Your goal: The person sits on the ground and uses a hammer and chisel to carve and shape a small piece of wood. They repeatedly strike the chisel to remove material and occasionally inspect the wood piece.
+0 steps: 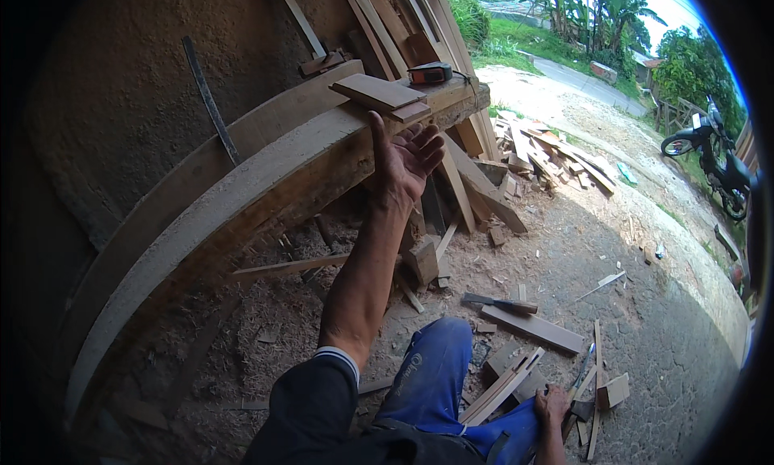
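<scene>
My left hand [409, 160] reaches up to the workbench [282, 155], palm showing, thumb and fingers apart, holding nothing. Just beyond its fingertips, a short flat board [376, 92] lies over a smaller reddish wood piece [412, 112] on the bench top. Behind them sits an orange and black tape measure [430, 72]. Down at the lower right, my right hand [552, 405] rests at my blue-trousered knee with its fingers spread and bent over it. Beside it are grooved wood strips [504, 386] and a tool with a dark head [582, 409].
A broad chisel [500, 304] lies by a plank [534, 329] on the ground, with a wood block [613, 392] farther right. Long boards [387, 30] lean on the wall behind the bench. Shavings and an offcut pile [556, 155] cover the ground; a motorbike [713, 155] stands far right.
</scene>
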A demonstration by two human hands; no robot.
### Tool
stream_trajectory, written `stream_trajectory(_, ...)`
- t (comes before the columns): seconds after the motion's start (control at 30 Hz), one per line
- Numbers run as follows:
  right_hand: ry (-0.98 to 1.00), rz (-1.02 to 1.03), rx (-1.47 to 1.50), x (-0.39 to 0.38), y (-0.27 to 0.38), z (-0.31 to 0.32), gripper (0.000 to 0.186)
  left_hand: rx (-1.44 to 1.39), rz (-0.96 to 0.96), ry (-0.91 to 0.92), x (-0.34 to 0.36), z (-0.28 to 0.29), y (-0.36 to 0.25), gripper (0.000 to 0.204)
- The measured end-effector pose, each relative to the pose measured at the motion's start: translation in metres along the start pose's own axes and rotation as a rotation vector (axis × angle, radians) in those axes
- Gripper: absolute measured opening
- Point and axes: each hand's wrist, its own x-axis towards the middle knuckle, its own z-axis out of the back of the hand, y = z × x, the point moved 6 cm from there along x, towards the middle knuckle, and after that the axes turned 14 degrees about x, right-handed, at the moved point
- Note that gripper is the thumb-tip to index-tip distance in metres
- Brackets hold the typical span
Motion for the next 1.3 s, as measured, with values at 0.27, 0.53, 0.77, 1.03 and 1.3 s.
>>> stream_trajectory(0.27, -0.039, -0.030, 0.089, -0.014, -0.003, 0.010, 0.047, -0.046, -0.168, -0.063, 0.009, -0.030, -0.021, 0.036)
stream_trajectory(0.53, -0.082, -0.081, 0.122, -0.029, -0.007, 0.023, 0.046, 0.298, -0.160, 0.285, -0.151, -0.074, 0.124, 0.065)
stream_trajectory(0.77, -0.145, -0.098, 0.249, -0.034, 0.002, 0.032, 0.044, 0.678, -0.076, 0.096, -0.210, -0.080, 0.241, 0.058)
stream_trajectory(1.03, -0.162, -0.114, 0.321, -0.032, -0.001, 0.033, 0.043, 0.452, 0.166, 0.205, -0.244, -0.074, 0.343, 0.058)
stream_trajectory(1.3, -0.169, -0.141, 0.344, -0.032, -0.001, 0.037, 0.042, 0.178, 0.621, 0.155, -0.238, -0.049, 0.432, 0.046)
